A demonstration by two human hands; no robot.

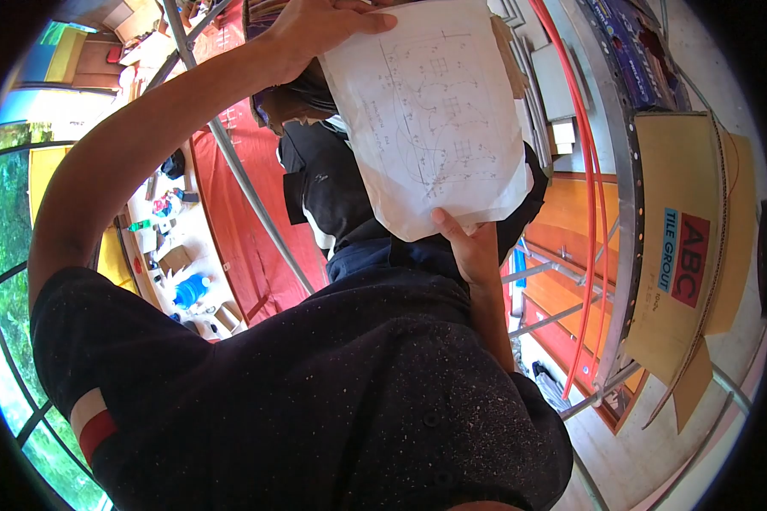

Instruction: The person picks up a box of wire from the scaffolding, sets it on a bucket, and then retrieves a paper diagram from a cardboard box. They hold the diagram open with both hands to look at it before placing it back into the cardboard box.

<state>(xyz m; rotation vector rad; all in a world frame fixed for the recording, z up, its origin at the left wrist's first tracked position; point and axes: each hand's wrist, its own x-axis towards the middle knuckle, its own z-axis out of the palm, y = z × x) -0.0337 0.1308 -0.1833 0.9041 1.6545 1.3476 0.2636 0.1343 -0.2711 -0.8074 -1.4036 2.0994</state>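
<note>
My left hand (315, 30) held the sheet of paper (435, 111) at its top corner, fingers clamped on it. My right hand (473, 247) pinched the bottom edge, thumb on the sheet. The paper was up in the air, on no surface. Best kept taut, with fingers off the pencil drawing. Red hoses (584, 170) and a cardboard box (682, 255) were on the right, dark cloth (324, 187) behind. Nothing was in the way.

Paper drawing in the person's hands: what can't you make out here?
All head view.
Sheet of paper: sketch lines and notes too faint and small to read.
Left hand: partly cut off by the top edge.
Right hand: fingers hidden behind the sheet.
</note>
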